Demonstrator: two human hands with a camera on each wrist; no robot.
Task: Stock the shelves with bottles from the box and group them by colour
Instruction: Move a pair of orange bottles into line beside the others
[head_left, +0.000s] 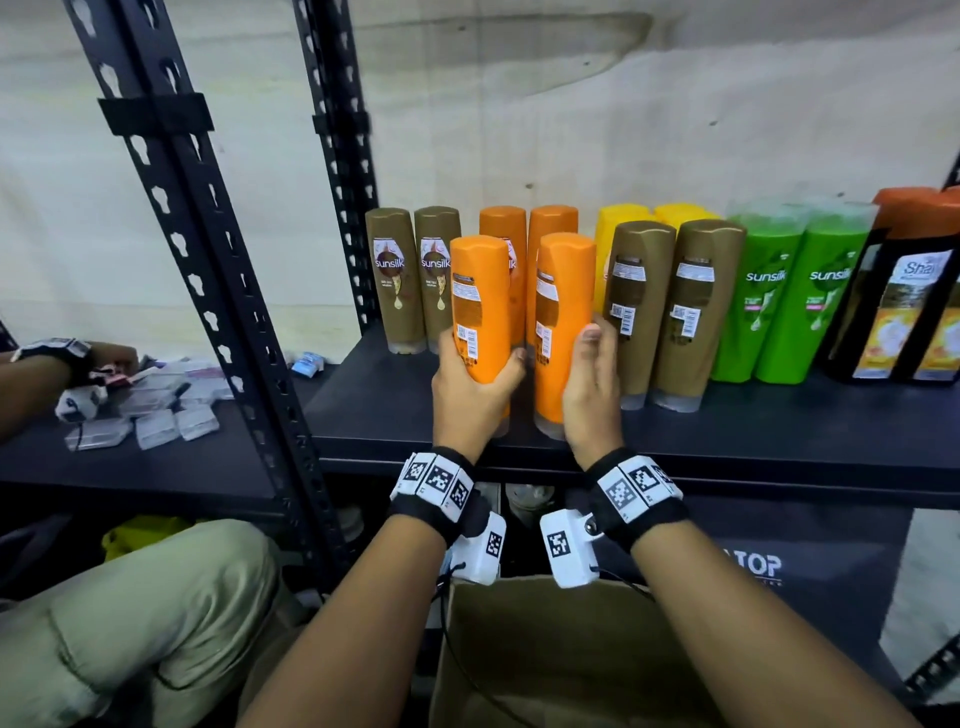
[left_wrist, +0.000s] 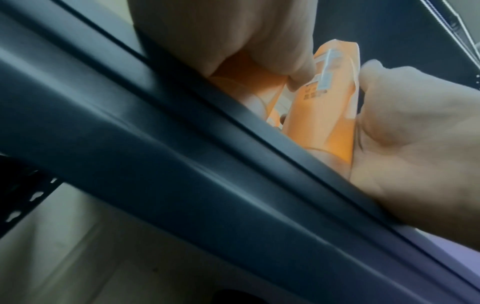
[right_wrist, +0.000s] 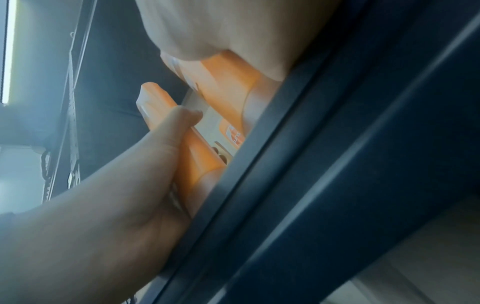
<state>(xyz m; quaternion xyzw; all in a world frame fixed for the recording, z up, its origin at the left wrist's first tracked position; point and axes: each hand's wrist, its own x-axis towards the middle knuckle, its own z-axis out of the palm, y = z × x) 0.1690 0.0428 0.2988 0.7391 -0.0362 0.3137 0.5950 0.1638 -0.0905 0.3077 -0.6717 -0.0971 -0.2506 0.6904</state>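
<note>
Bottles stand capped-end down along the black shelf (head_left: 779, 447), grouped by colour. At the front, the left hand (head_left: 470, 392) wraps its grip around the left orange bottle (head_left: 480, 306), thumb across its near face, the bottle leaning slightly. The right hand (head_left: 592, 384) lies with straight fingers against the right side of the right orange bottle (head_left: 563, 322), its grip unclosed. Two more orange bottles (head_left: 553, 223) stand behind, with brown bottles (head_left: 675, 312) just beside on the right. The cardboard box (head_left: 545, 654) sits below.
</note>
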